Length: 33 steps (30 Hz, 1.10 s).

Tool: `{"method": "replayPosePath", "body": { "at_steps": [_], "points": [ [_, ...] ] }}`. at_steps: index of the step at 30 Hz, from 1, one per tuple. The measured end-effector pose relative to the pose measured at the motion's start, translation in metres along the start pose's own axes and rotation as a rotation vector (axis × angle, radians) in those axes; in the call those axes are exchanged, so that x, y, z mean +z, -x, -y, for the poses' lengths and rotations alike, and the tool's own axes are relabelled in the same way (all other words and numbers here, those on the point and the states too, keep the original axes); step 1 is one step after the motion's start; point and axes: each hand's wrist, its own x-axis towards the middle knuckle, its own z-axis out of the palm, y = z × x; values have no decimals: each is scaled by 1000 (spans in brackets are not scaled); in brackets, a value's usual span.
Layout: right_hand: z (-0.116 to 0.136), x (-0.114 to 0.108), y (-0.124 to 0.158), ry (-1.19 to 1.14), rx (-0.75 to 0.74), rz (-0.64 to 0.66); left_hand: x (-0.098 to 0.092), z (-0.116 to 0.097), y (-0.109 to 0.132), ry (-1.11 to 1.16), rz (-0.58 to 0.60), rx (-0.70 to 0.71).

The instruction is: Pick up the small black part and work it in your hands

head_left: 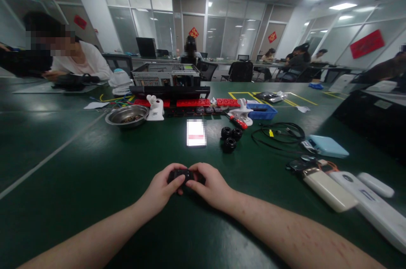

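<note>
A small black object point(181, 173), partly covered by fingers, is held between both hands above the near middle of the table. My left hand point(166, 181) closes round its left side, thumb along the top. My right hand point(211, 180) grips the other side, thumb and fingers bent inward. What exactly the object is, I cannot make out. Beyond the hands and slightly right stand three small black toy wheels point(231, 138) in a cluster. Straight ahead lies a bright white rectangle point(196, 133), its face blurred out.
Left of centre sits a metal bowl point(127, 116) with small parts. Farther back are white stands point(155, 108), a red-handled screwdriver point(238, 122), a blue tray point(262, 111) and an open metal case point(165, 75). Black cables point(279, 135) and a cream power bank point(330, 188) lie right. A person point(82, 59) sits far left.
</note>
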Motion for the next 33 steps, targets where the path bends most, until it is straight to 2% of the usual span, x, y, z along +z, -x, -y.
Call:
{"method": "replayPosePath", "body": {
  "at_steps": [8,11,18,22,29,33],
  "points": [
    [-2,1,1,30,18,0,3,-6,5,-106,-59,30],
    [-5,2,-1,43,13,21,3,-5,4,-135,-47,31],
    [-6,3,-1,-43,46,34,-1,4,0,-52,31,22],
    [-4,2,-1,-78,59,33,-2,7,-2,16,32,29],
    [-4,2,-1,11,-10,11,0,1,2,-85,-5,46],
    [-7,3,-2,67,-18,41,2,-3,5,-126,-20,31]
  ]
}}
